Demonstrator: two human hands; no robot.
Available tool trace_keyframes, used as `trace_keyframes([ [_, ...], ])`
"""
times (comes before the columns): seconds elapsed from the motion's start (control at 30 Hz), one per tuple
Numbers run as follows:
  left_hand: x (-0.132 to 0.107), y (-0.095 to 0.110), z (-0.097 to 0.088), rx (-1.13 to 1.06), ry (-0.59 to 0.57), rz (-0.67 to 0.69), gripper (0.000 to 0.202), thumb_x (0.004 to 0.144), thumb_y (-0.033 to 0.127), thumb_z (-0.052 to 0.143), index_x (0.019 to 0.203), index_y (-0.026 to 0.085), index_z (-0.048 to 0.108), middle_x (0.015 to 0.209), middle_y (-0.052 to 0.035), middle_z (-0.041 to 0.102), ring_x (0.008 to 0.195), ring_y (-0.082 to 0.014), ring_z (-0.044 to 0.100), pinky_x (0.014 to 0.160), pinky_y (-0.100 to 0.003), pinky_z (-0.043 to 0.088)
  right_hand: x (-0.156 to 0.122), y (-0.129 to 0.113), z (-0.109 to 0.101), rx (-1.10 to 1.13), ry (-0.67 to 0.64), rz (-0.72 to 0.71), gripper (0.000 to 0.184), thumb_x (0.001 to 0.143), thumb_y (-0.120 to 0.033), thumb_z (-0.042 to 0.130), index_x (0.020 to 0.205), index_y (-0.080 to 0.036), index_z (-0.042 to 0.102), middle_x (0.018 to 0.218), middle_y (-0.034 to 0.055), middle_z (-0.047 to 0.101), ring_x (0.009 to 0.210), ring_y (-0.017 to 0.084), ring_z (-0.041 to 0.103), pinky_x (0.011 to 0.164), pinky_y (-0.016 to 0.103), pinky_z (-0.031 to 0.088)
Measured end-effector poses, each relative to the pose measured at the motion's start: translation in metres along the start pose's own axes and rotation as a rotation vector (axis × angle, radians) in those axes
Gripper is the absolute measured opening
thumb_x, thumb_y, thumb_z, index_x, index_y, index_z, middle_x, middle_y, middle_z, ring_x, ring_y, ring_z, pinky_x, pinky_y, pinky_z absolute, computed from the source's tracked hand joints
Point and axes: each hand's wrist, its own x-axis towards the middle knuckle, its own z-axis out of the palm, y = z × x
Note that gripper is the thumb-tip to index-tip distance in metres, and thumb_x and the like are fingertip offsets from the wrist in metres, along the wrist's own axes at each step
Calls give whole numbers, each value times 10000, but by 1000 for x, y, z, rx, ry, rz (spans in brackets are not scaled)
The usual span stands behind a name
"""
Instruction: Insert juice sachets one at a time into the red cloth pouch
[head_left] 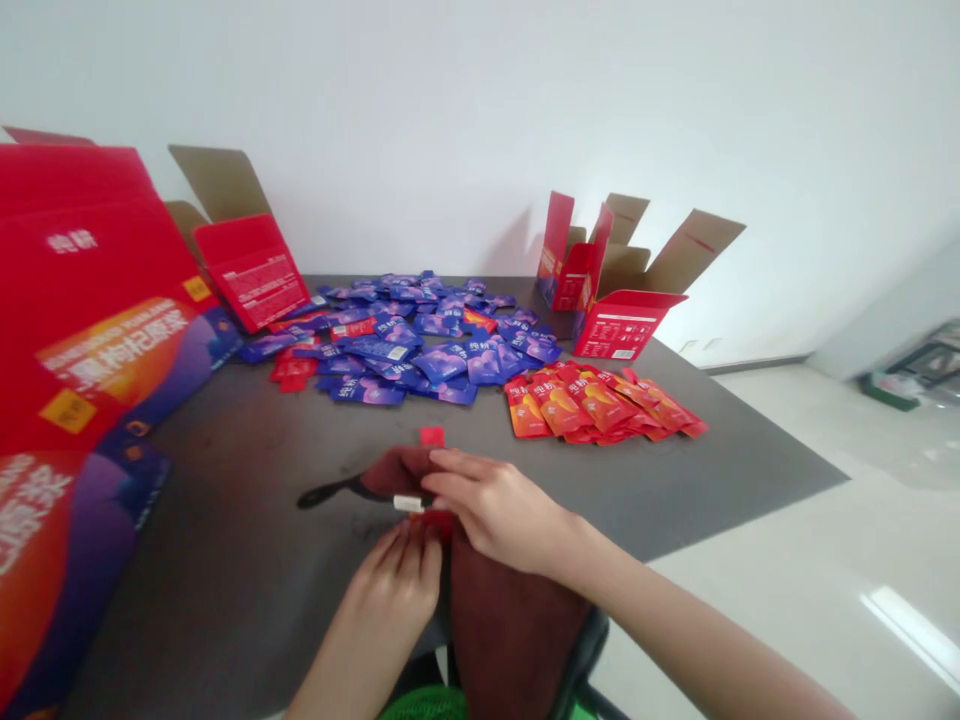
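My left hand (397,585) and my right hand (499,510) meet at the near edge of a dark grey table (247,560). Both rest on a dark red cloth (510,630) that hangs off the table edge. Between the fingers sits a small red sachet (433,436) with a white label, partly hidden by the hands. My left fingers curl onto it from below; my right fingers lie over it from above. A black strap or handle (330,492) sticks out to the left of the cloth.
A heap of blue sachets (420,345) lies mid-table, a fan of orange-red sachets (592,405) to its right. Open red cartons stand at the back right (615,290) and back left (251,265). A large red and purple box (82,380) fills the left side.
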Motion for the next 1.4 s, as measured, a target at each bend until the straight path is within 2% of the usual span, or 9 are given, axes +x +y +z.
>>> trace_keyframes([
  [0.2,-2,0,-2,13,48,-4,456,700,-46,266,858,77,676,861,-136,695,783,-205,658,725,-299,545,-4,9,29,-135,-145,-107,312,839,-196,432,1134,-127,507,1268,137,459,1284,198,300,1062,312,257],
  [0.33,-1,-2,-1,-14,87,9,459,719,-32,249,849,71,678,890,-146,690,809,-205,656,723,-287,547,15,26,39,-90,-145,-110,248,819,-149,450,1045,-146,553,1173,89,538,1190,158,417,1021,264,302],
  [0.57,1,0,-2,-77,-6,-52,433,732,-27,269,839,89,672,883,-145,691,812,-199,655,741,-300,541,55,51,36,-62,-109,110,210,769,-51,433,869,-151,588,909,53,630,841,148,596,755,244,431],
  [0.73,0,2,0,-40,-51,-34,390,704,-45,324,850,68,667,892,-157,687,810,-203,655,749,-291,536,26,18,7,48,67,99,288,867,-123,343,1083,-174,526,1174,54,553,1092,137,512,907,233,391],
  [0.9,2,2,-4,-48,-42,-23,418,703,-45,315,900,77,663,851,-131,694,779,-195,654,761,-306,533,-12,-1,18,64,-86,40,520,848,-138,380,1340,-41,244,1310,167,431,1225,173,399,988,259,359],
  [1.03,3,1,-7,-48,20,-39,450,705,-49,267,859,73,671,835,-136,696,760,-195,657,732,-302,541,-4,12,37,-21,-147,-62,395,814,-111,410,1203,-51,448,1313,161,428,1264,189,343,1059,283,269],
  [1.17,3,-1,-5,-52,95,-12,457,720,-38,241,815,81,671,854,-140,695,774,-185,659,718,-270,542,25,35,45,-15,-120,-53,289,787,-93,442,1056,-102,548,1180,115,547,1139,169,481,981,256,351],
  [1.3,1,-1,-2,-72,2,-41,401,736,-27,290,847,100,654,895,-133,691,819,-183,652,759,-279,530,53,59,46,-4,-69,87,226,774,-40,416,898,-128,583,933,84,635,899,164,597,808,265,435],
  [1.4,-3,0,1,-75,-71,-36,355,741,-28,337,883,89,640,943,-152,678,864,-203,643,783,-299,525,56,59,35,9,3,143,236,807,-49,384,910,-136,578,939,80,638,887,153,600,779,255,438],
])
